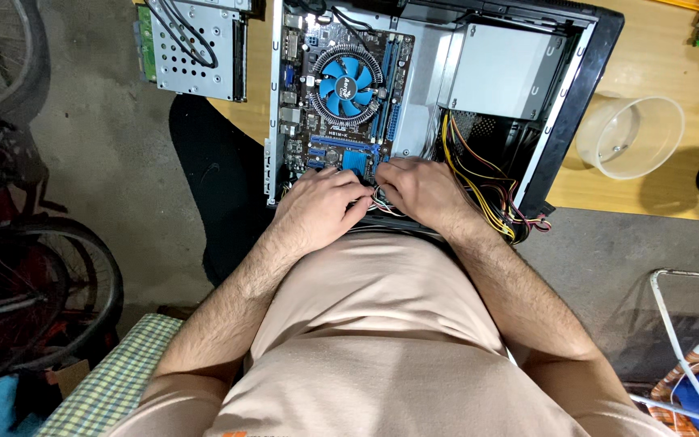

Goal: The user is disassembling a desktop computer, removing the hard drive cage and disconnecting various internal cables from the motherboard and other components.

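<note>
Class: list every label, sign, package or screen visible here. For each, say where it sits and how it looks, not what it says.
Small white printed marking on the dark motherboard, below the round blue cooling fan: pale lettering, tiny.
No packages, signs or screens are visible.

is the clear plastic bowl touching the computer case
Apart. The head view shows a strip of bare wooden table between the clear plastic bowl and the black edge of the computer case.

Grey concrete floor (107,137); wooden table (657,65) top right; bicycle wheels (34,275) left; checked cushion (111,380) below.
</note>
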